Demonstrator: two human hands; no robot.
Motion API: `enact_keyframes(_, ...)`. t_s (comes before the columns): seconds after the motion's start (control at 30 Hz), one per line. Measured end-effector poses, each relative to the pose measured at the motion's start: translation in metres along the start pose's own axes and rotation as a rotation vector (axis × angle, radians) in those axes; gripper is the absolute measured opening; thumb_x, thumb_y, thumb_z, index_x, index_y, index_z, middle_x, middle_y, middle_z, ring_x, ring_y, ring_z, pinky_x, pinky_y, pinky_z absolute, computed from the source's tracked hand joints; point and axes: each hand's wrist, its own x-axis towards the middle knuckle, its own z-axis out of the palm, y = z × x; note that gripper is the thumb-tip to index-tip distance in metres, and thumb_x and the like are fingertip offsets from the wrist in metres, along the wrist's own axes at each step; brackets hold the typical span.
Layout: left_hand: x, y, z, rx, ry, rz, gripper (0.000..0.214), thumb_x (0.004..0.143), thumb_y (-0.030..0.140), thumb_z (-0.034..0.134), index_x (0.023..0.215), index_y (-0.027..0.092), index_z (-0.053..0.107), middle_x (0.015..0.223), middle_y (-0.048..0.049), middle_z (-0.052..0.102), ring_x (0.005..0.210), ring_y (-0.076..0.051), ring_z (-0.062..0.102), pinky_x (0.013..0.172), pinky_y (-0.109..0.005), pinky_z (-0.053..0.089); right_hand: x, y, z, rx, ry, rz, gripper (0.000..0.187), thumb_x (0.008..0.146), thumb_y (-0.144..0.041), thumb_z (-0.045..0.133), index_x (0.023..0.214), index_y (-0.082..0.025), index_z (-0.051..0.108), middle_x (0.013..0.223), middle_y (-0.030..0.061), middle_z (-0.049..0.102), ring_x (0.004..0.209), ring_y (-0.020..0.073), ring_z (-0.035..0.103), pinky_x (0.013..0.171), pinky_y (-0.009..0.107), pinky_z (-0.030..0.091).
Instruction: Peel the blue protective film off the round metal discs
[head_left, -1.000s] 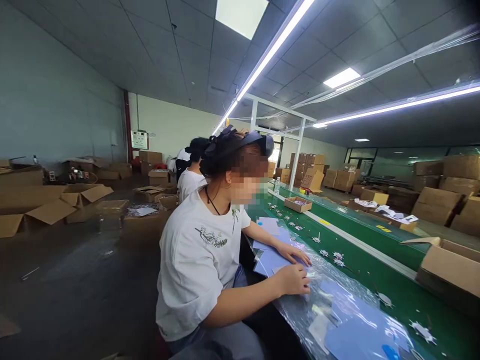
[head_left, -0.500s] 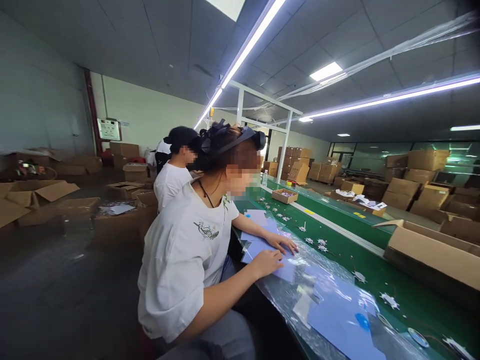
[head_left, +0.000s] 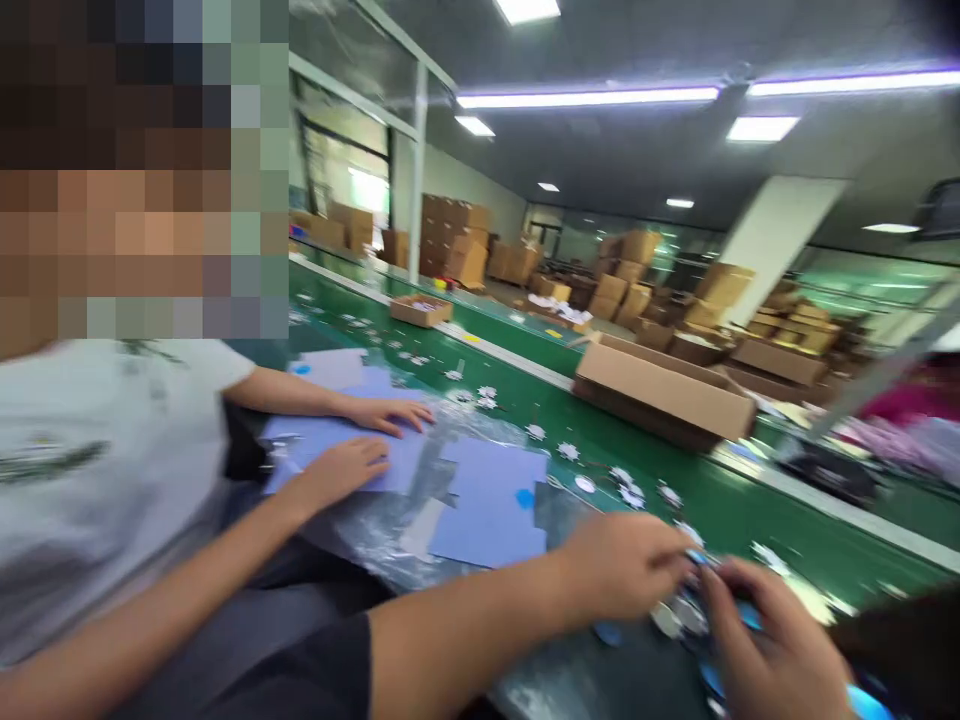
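My left hand [head_left: 626, 562] reaches in from a dark sleeve, its fingers pinched at a small blue round piece [head_left: 697, 557]. Opposite it, my right hand [head_left: 784, 640] has thumb and fingers closed at the same piece. Fingers and motion blur cover most of it, so its exact kind does not show. Just below the hands lie several silver and blue discs [head_left: 666, 620] on the dark work surface. A blue-violet sheet [head_left: 487, 520] with a blue disc [head_left: 524, 498] on it lies left of my left hand.
Close on the left, a co-worker's hands [head_left: 390, 412] rest on blue-violet sheets [head_left: 352, 372]. Small white star-shaped parts [head_left: 568, 452] with wires line the green belt [head_left: 510, 350]. An open cardboard box [head_left: 660, 395] and a shallow parts box [head_left: 420, 309] stand beyond.
The view has swung right and down. Both my hands, out of sight before, now show at the lower right, pinched together at the small blue piece. The co-worker's hands stay on the sheets.
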Motion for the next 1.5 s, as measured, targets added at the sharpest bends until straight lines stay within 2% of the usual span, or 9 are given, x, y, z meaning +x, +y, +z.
enact_keyframes(0.13,0.024,-0.009,0.020,-0.234,0.070,-0.020,0.026,0.093,0.028,0.046,0.099,0.013,0.066,0.097,-0.0095,0.067,0.093,-0.021,0.059,0.086,-0.034,0.045,0.018,0.016,0.045,-0.014,0.046,-0.137,0.024,0.095,-0.034,0.048,0.082,-0.016,0.057,0.078,0.0027,0.059,0.073,0.0107,0.052,0.068,0.023,0.040)
enact_keyframes(0.3,0.022,-0.044,0.022,-0.475,0.149,-0.182,0.031,0.095,0.032,0.040,0.086,0.011,0.061,0.076,-0.0049,0.062,0.067,-0.013,0.056,0.066,-0.025,0.047,0.002,0.016,0.081,0.019,-0.009,-0.326,0.007,0.091,-0.016,0.049,0.084,-0.016,0.052,0.080,-0.0006,0.057,0.081,0.0095,0.050,0.093,0.029,0.035)
enact_keyframes(0.37,0.020,-0.048,0.023,-0.541,0.164,-0.256,0.034,0.096,0.034,0.039,0.091,0.009,0.061,0.081,-0.0072,0.065,0.068,-0.013,0.059,0.067,-0.025,0.049,-0.005,0.019,0.081,0.059,-0.043,-0.389,0.003,0.088,-0.013,0.051,0.087,-0.016,0.052,0.085,0.0001,0.057,0.087,0.0097,0.051,0.102,0.033,0.031)
enact_keyframes(0.47,0.018,-0.046,0.023,-0.587,0.159,-0.317,0.033,0.096,0.034,0.043,0.097,0.008,0.065,0.082,-0.0078,0.066,0.073,-0.014,0.062,0.071,-0.026,0.051,-0.004,0.027,0.076,0.117,0.007,-0.412,0.007,0.085,-0.011,0.055,0.089,-0.014,0.050,0.092,0.0037,0.057,0.093,0.0107,0.052,0.101,0.033,0.033)
enact_keyframes(0.6,0.015,-0.045,0.023,-0.427,0.219,-0.151,0.020,0.092,0.022,0.054,0.102,0.013,0.070,0.092,-0.0070,0.069,0.090,-0.016,0.064,0.084,-0.028,0.050,0.004,0.033,0.072,0.106,0.055,-0.289,0.021,0.088,-0.017,0.059,0.106,-0.011,0.051,0.102,0.0075,0.057,0.098,0.0112,0.053,0.088,0.028,0.040)
enact_keyframes(0.73,0.012,-0.048,0.026,-0.347,0.218,0.042,0.022,0.089,0.010,0.057,0.107,0.017,0.069,0.100,-0.0057,0.066,0.096,-0.014,0.062,0.088,-0.026,0.051,0.005,0.030,0.071,0.101,0.022,-0.234,0.011,0.092,-0.020,0.056,0.100,-0.014,0.054,0.095,0.0044,0.058,0.093,0.0093,0.054,0.086,0.026,0.041)
enact_keyframes(1.2,0.011,-0.051,0.026,-0.079,0.071,0.036,0.026,0.093,0.011,0.049,0.110,0.016,0.067,0.102,-0.0071,0.063,0.095,-0.015,0.059,0.085,-0.029,0.049,0.000,0.020,0.072,0.186,-0.008,-0.090,0.005,0.088,-0.020,0.060,0.086,-0.016,0.059,0.081,-0.0003,0.061,0.078,0.0061,0.055,0.074,0.020,0.044)
enact_keyframes(1.33,0.012,-0.052,0.026,-0.081,0.086,0.026,0.025,0.093,0.011,0.049,0.109,0.016,0.068,0.102,-0.0068,0.063,0.094,-0.015,0.060,0.084,-0.029,0.049,-0.001,0.020,0.071,0.212,-0.014,-0.166,0.005,0.085,-0.015,0.061,0.088,-0.016,0.057,0.082,0.0005,0.061,0.080,0.0076,0.054,0.075,0.021,0.045)
enact_keyframes(1.5,0.014,-0.052,0.025,-0.133,0.116,0.008,0.025,0.093,0.011,0.050,0.110,0.017,0.067,0.104,-0.0063,0.062,0.096,-0.014,0.059,0.087,-0.028,0.049,0.002,0.018,0.070,0.224,0.026,-0.060,0.003,0.087,-0.017,0.060,0.089,-0.015,0.059,0.084,0.0014,0.059,0.080,0.0048,0.055,0.075,0.015,0.046)
